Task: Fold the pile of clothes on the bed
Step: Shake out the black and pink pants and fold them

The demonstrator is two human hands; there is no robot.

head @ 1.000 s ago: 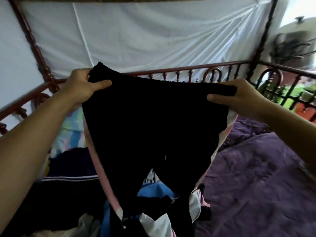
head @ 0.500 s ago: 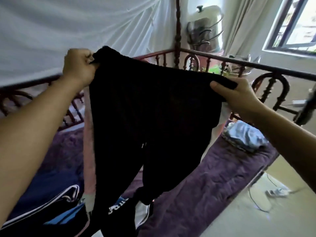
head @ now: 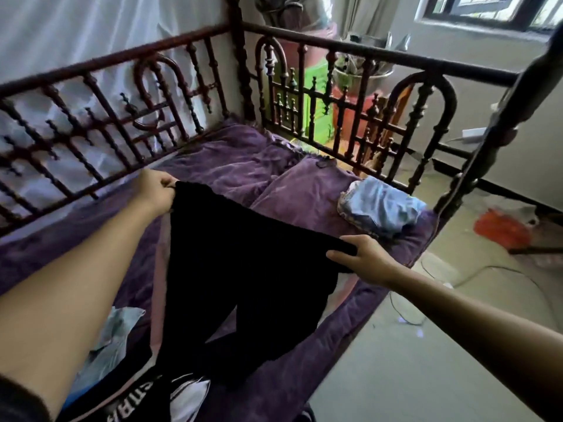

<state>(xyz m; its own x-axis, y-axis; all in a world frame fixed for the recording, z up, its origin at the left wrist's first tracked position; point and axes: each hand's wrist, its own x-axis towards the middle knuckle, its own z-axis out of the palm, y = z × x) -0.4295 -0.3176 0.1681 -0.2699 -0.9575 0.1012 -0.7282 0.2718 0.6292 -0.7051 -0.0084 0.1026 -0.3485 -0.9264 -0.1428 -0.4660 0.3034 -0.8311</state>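
Observation:
A pair of black trousers (head: 243, 269) hangs spread by its waistband low over the purple bed cover (head: 237, 166). My left hand (head: 155, 193) grips the waistband's left corner and my right hand (head: 362, 257) pinches its right corner. The two legs trail down toward me onto the pile of clothes (head: 122, 385) at the lower left, where a black garment with white lettering and pale blue and white pieces lie. A folded pale blue garment (head: 380, 211) sits near the bed's right corner.
A dark red wooden railing (head: 344, 105) fences the bed's far side and end, with a corner post (head: 240, 56). White netting hangs behind the left rail. Beyond the bed's right edge is bare floor (head: 411, 360) with cables and a red object (head: 499, 226).
Both hands have lowered the trousers from chest height toward the bed cover. The view has swung right and down, so the bed's end corner and the floor show.

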